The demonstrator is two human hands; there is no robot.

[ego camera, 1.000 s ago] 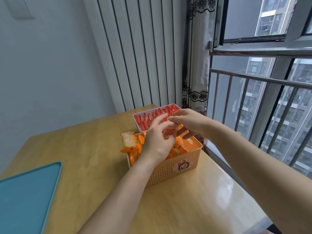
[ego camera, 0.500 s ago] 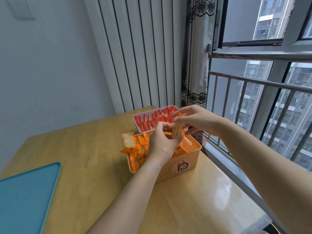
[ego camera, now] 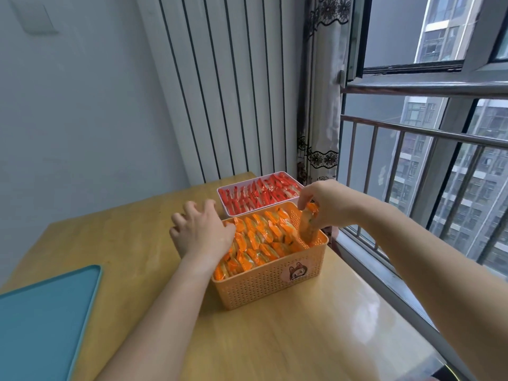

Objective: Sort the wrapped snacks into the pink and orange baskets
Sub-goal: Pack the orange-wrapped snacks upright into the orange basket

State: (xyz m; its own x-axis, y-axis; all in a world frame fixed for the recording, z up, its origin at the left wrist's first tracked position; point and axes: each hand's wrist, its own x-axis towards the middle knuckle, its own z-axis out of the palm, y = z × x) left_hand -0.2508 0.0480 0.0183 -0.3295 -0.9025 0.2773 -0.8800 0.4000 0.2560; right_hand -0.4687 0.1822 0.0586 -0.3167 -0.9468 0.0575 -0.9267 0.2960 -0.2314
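While the right hand (ego camera: 327,204) is holding 1 wrapped snack (ego camera: 308,228) upright at the right end of the orange basket (ego camera: 269,281), right of centre in the frame, its grip is pinching the pack near the top between fingers and thumb. The pack's lower end is dipping below the rim, into the gap beside the last packs there. The left hand (ego camera: 202,232) is resting with its grip spread and fingers straight, against the basket's left rim and the packs at that end. It is holding nothing.

Handling, as judged: the pack is looking light, flat and narrow. Its film wrapper is glossy, so it is likely slippery. The contents are probably a brittle biscuit, so a hard squeeze is risking a crack. The best hold is looking like the 2 flat faces near the top, keeping the pack on edge for slotting in.

Containers: the orange basket is carrying orange-wrapped snacks (ego camera: 261,237) standing on edge in tight rows. It is nearly full, with a slot showing only at the right end. The pink basket (ego camera: 224,204) is sitting just behind it, toward upper centre, and carrying red-wrapped snacks (ego camera: 261,195) packed the same way. Both baskets are sitting on the wooden bench (ego camera: 275,339). A teal tray (ego camera: 41,320) is lying at lower left, well apart from the 2 baskets. Sorting is looking close to finished.
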